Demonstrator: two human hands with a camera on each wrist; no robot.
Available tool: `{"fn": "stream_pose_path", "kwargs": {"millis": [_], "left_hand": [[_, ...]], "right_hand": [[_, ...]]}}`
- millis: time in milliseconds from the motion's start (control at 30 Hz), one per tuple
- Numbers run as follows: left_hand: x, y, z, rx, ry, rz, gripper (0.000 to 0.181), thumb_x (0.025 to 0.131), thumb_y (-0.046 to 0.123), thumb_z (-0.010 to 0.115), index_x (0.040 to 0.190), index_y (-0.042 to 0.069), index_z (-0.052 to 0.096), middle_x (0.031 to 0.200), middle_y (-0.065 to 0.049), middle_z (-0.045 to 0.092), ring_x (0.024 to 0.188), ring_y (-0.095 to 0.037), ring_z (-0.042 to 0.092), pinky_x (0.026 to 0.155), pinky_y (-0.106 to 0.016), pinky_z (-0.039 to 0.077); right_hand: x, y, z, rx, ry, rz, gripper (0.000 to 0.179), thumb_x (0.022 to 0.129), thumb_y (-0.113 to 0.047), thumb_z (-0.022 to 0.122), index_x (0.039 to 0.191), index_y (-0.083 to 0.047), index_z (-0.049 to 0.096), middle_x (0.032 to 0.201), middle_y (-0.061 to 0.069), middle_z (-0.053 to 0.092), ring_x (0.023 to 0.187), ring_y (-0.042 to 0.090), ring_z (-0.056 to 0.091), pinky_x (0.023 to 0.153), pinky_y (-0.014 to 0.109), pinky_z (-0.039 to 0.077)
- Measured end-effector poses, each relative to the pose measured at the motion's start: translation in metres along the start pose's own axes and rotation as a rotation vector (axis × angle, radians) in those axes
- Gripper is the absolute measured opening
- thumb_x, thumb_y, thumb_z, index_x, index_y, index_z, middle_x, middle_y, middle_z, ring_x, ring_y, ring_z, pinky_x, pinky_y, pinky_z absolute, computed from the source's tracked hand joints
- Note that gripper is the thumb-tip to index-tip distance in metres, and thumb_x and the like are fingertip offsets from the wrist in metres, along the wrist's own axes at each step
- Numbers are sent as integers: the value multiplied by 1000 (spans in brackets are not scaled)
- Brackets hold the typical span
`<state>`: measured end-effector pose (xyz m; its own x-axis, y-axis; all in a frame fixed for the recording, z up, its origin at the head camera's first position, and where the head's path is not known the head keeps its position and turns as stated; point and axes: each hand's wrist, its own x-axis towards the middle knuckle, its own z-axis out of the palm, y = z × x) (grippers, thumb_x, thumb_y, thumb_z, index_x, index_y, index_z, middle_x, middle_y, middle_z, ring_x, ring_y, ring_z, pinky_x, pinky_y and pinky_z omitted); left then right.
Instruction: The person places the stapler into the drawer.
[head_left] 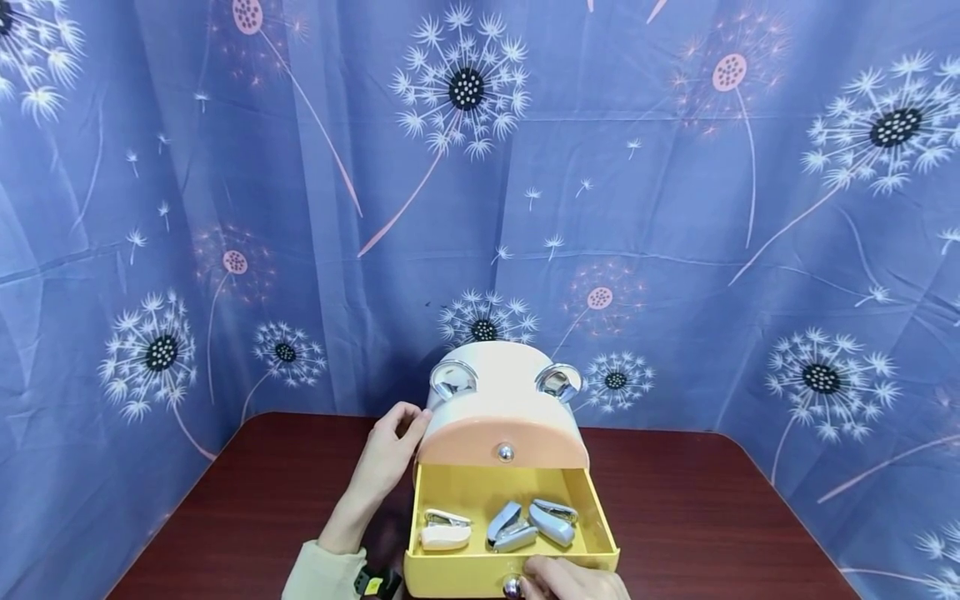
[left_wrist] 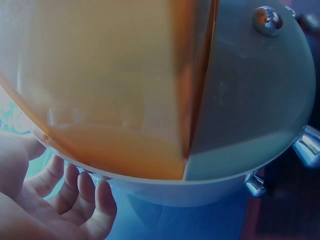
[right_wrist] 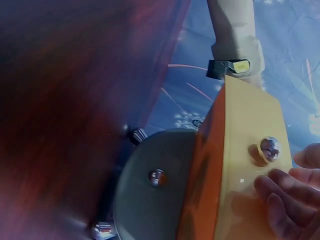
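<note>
A small white cabinet [head_left: 491,375] with a rounded top stands on the table, its yellow drawer [head_left: 513,568] pulled out. Inside lie a cream stapler [head_left: 446,536] and two blue staplers, one on the left [head_left: 512,533] and one on the right [head_left: 553,523]. My left hand [head_left: 386,458] is at the cabinet's left side, fingers loosely bent against or close to its wall. By the drawer's silver knob [right_wrist: 270,149] is my right hand [head_left: 573,579]. Its fingers [right_wrist: 287,187] lie loosely beside the knob at the drawer front, not wrapped around it.
Above the yellow drawer is a closed peach drawer [head_left: 465,442] with its own silver knob [head_left: 506,452]. Two shiny round metal pieces, left [head_left: 453,379] and right [head_left: 559,382], stick out from the top. Blue dandelion-print cloth [head_left: 375,125] hangs behind the dark red table [head_left: 697,517].
</note>
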<state>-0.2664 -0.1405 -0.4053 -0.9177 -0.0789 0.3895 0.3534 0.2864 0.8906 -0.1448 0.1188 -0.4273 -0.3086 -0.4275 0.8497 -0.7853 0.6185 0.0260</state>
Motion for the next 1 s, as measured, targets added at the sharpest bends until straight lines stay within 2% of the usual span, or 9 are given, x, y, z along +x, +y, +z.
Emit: {"fn": "stream_pose_path", "kwargs": {"millis": [167,400,533,667,800,1000], "left_hand": [[0,-1,-1,13,5,-6,23,83,42,56,83,19,56,63,-5,49,52,-18,48,48,-27,40],[1,0,1,8,4,4,21,83,41,56,83,20,56,62,-5,49,52,-18,48,47,-27,40],[1,0,1,6,5,4,21,83,41,56,83,20,56,62,-5,49,52,-18,47,47,-27,40],[2,0,1,7,3,9,22,82,43,56,83,21,57,62,-5,49,51,-18,47,46,-27,39],[2,0,1,13,5,16,24,82,44,56,83,21,57,63,-4,49,51,-17,46,46,-26,38],[1,0,1,9,7,11,23,82,43,56,83,20,57,62,-4,49,52,-17,47,47,-26,39]], "right_hand": [[-3,-6,7,19,27,-2,9,78,-29,64,80,-21,60,65,-21,44,52,-12,37,46,2,27],[-4,-9,17,5,117,-111,15,79,-28,62,81,-14,63,62,-16,46,48,-10,35,45,1,25],[-8,-8,24,3,164,-136,14,78,-26,63,80,-12,63,62,-16,46,47,-9,35,44,1,24],[-6,-10,25,0,183,-95,13,79,-28,64,77,-15,62,61,-17,42,46,-9,32,42,2,22],[-4,-10,25,6,139,-36,16,80,-33,63,77,-17,60,63,-17,41,49,-8,34,43,4,25],[-8,-5,31,53,89,20,16,76,-30,67,82,-18,61,66,-17,40,53,-8,36,46,3,27]]}}
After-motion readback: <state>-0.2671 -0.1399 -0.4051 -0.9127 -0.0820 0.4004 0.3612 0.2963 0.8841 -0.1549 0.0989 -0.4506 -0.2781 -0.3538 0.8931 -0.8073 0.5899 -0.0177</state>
